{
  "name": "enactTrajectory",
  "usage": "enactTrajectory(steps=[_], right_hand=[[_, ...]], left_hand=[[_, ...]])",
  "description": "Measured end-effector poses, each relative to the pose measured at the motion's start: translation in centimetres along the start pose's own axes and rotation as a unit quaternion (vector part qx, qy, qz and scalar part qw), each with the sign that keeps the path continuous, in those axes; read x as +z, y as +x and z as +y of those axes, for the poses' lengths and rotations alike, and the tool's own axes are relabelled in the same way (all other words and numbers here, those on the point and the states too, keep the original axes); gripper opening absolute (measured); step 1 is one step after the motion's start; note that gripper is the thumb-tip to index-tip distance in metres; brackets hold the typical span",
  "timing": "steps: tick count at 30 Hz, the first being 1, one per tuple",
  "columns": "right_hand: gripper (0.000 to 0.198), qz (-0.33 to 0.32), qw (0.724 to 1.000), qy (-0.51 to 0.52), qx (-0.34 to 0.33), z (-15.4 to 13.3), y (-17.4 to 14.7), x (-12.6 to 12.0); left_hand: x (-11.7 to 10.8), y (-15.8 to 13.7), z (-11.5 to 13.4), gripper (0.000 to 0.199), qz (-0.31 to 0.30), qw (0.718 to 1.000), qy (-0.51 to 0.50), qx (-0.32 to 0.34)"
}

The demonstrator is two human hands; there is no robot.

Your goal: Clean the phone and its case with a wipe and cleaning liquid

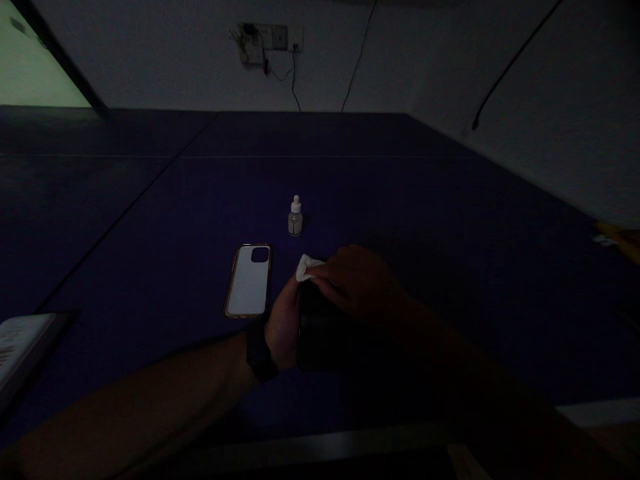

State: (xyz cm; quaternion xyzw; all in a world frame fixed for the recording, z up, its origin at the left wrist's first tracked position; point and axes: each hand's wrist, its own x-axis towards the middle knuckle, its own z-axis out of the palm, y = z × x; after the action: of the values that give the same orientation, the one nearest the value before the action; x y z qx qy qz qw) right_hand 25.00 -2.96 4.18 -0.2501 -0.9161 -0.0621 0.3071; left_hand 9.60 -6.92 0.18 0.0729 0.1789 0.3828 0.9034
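Note:
My left hand (283,328), with a dark watch (261,352) on its wrist, is wrapped round the left edge of a dark phone (321,340). A white cloth (309,266) is pinched in the fingers of my right hand (361,280), which presses it against the phone's upper left corner. Deep shadow hides the phone's right side and most of its surface. To the left of the phone a case (249,280) with a pale inside and a camera cut-out lies flat. Beyond the hands stands a small dropper bottle (295,217) with a white top, upright.
The dim room has a dark blue table (380,193). A white object (23,347), perhaps a box or book, lies at the left edge. Something yellow (623,241) is at the far right. On the back wall are sockets (273,37) with hanging cables.

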Motion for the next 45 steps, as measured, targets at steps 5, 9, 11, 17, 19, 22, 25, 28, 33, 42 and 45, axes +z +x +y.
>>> enactTrajectory(steps=[5, 9, 11, 17, 19, 22, 25, 28, 33, 42, 45], right_hand=[[0.019, -0.101, 0.993, 0.035, -0.057, -1.0, 0.0, 0.0], [0.021, -0.167, 0.977, 0.079, -0.111, -4.1, -1.7, -0.2], [0.019, -0.166, 0.972, 0.108, -0.126, -4.7, -2.3, -0.3], [0.023, -0.036, 0.998, 0.045, -0.029, -1.5, -1.3, -0.1], [0.026, -0.006, 1.0, 0.007, 0.02, -0.5, -0.8, 0.1], [0.027, -0.038, 0.999, 0.034, -0.008, -0.9, -0.9, 0.1], [0.023, -0.108, 0.986, 0.101, -0.079, -2.6, -1.7, -0.3], [0.019, -0.153, 0.972, 0.155, -0.091, -3.7, -2.5, -1.0], [0.023, -0.016, 0.959, 0.271, 0.084, -1.9, -2.9, -2.3], [0.028, 0.052, 0.982, 0.071, 0.164, 2.7, -1.7, -0.7], [0.028, -0.02, 0.996, 0.062, 0.067, 2.1, -1.7, -0.6]], left_hand=[[-0.7, -0.2, 0.4, 0.051, 0.011, 0.999, -0.023, -0.024], [-1.1, -0.1, 1.0, 0.065, -0.033, 0.996, -0.033, -0.081], [-0.9, 0.1, 1.0, 0.072, -0.03, 0.997, -0.023, -0.073], [0.1, 0.0, 0.5, 0.063, -0.018, 0.998, -0.041, -0.045], [0.3, -0.1, 0.4, 0.063, -0.005, 0.999, -0.036, -0.028], [0.1, 0.0, 0.6, 0.063, 0.011, 0.999, -0.024, -0.022], [-0.1, 0.0, 1.0, 0.069, 0.009, 0.999, -0.016, -0.029], [-0.1, -0.1, 1.1, 0.078, 0.001, 1.0, -0.004, -0.031], [0.4, -0.1, 0.8, 0.078, -0.033, 0.999, 0.009, -0.025], [0.1, -0.5, 1.0, 0.08, -0.033, 0.995, 0.041, -0.081], [0.2, -0.4, 1.0, 0.075, -0.022, 0.997, 0.029, -0.062]])
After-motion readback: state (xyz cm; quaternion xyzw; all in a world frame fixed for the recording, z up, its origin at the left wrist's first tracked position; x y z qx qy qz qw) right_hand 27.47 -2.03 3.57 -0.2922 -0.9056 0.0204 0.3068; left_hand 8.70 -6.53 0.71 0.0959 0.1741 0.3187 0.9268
